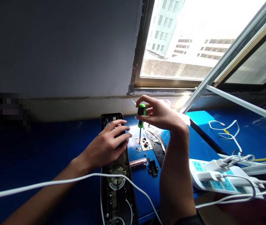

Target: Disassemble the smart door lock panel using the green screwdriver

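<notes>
Right, the green-and-black screwdriver [142, 109] is being held near upright by the right hand [159, 114], thumb and fingers being curled in around the handle. Some fingers are being hidden, so the full grip can't be told. The shaft is being pointed down, presumably for exact tip placement: the tip is being positioned just above the pile of small screws [138, 149], beside the square metal plate [146, 143]. Whether anything is being touched by it can't be told.

Meanwhile the open black casing [122, 195] is being partly covered by the left hand [110, 140], palm down, fingers loosely spread to its right edge. No grip is being shown; the underside is being hidden. Probably the casing is being steadied that way, pressure unclear. It's being laid lengthwise, open face up, so the circuit board [109, 120] and round metal part [118, 172] are being exposed.

To its right on the blue table [147, 190], screws are being grouped, likely against loss. A pinkish wrapped cylinder [138, 163] and a black bracket [153, 167] are being set within easy reach. A black perforated strip [158, 151] is being partly blocked by the right forearm.

Further out, casing and left forearm are being crossed by a white cable [88, 175]; plugs are being carried by the power strip [194, 176]. Parts are being lit from the window [177, 75].
</notes>
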`<state>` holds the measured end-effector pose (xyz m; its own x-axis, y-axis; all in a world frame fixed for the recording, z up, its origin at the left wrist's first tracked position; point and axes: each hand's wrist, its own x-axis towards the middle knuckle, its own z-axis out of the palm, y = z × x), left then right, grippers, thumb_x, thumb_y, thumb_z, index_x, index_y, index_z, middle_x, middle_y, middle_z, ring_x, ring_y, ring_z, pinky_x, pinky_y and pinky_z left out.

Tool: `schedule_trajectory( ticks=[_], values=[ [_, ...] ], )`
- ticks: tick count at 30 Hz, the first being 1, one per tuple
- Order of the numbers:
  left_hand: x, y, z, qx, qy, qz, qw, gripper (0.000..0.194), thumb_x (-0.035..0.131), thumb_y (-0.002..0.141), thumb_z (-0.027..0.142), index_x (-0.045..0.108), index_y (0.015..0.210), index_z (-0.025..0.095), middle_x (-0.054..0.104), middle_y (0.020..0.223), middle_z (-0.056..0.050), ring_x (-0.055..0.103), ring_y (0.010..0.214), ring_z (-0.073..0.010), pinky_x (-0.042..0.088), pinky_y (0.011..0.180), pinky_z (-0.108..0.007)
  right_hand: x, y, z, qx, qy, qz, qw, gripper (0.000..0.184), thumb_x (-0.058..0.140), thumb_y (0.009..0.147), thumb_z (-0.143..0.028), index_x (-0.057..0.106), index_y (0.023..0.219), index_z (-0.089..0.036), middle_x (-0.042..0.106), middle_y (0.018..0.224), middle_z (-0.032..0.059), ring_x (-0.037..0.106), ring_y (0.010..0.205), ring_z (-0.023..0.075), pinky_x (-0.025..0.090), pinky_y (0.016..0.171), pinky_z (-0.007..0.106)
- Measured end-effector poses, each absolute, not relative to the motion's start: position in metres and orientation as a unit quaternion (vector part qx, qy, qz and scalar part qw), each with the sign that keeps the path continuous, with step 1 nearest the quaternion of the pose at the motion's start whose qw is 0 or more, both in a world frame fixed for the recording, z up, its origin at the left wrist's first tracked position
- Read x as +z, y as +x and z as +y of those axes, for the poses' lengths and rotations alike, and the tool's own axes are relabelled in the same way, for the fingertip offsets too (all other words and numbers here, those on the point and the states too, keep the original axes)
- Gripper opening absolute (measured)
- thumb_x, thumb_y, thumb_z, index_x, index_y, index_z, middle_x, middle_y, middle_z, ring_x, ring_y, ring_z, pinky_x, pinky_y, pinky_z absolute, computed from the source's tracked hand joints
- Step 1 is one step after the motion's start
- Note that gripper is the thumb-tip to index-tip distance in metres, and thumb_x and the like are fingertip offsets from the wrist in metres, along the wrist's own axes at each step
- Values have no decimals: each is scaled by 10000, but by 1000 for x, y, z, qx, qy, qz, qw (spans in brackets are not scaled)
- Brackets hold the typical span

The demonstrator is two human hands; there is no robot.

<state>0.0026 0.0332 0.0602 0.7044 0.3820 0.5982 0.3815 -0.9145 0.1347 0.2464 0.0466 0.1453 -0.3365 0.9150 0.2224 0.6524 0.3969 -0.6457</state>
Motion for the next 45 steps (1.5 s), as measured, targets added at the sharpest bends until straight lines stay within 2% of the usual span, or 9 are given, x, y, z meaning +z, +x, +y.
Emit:
schedule_trajectory(
  ticks=[8, 17, 21, 28, 40, 45],
  values=[
    [59, 3, 34, 326, 922, 209, -2, 221, 597, 994, 121, 732, 1167, 142, 712, 1285, -150, 517, 1393, -341, 530, 1137, -553, 140, 249, 53, 278, -472, -781, 300, 308, 760, 825, -232, 613, 1095, -219, 673, 832, -4, 698, 735, 156, 550, 576, 253],
    [58, 2, 33, 338, 920, 200, 1, 195, 607, 993, 114, 734, 1139, 138, 717, 1258, -149, 520, 1389, -339, 543, 1122, -563, 136, 248, 57, 290, -473, -772, 308, 362, 819, 811, -346, 623, 1090, -224, 636, 760, -16, 672, 684, 156, 529, 550, 260],
    [58, 2, 34, 344, 918, 198, 1, 184, 613, 988, 110, 737, 1122, 133, 722, 1248, -146, 527, 1381, -337, 544, 1122, -554, 132, 250, 61, 292, -461, -777, 314, 377, 822, 811, -388, 624, 1089, -228, 639, 794, -9, 678, 725, 167, 555, 579, 272],
    [57, 1, 33, 343, 919, 195, 6, 178, 619, 983, 100, 739, 1113, 113, 721, 1239, -151, 527, 1377, -331, 536, 1133, -528, 126, 250, 67, 307, -454, -765, 338, 365, 818, 790, -331, 639, 1092, -232, 668, 834, -1, 692, 743, 173, 583, 582, 277],
    [55, 0, 39, 342, 923, 174, 2, 188, 605, 997, 104, 727, 1140, 112, 735, 1210, -142, 540, 1352, -321, 551, 1115, -517, 120, 249, 73, 313, -457, -756, 350, 371, 828, 760, -327, 643, 1062, -216, 644, 793, -9, 663, 712, 161, 592, 574, 278],
    [56, -1, 43, 348, 923, 166, 9, 203, 615, 992, 106, 723, 1164, 109, 743, 1208, -140, 536, 1356, -321, 550, 1117, -520, 121, 250, 72, 292, -475, -755, 345, 332, 782, 753, -246, 648, 1056, -214, 660, 794, -3, 672, 745, 175, 582, 584, 281]
  ],
)
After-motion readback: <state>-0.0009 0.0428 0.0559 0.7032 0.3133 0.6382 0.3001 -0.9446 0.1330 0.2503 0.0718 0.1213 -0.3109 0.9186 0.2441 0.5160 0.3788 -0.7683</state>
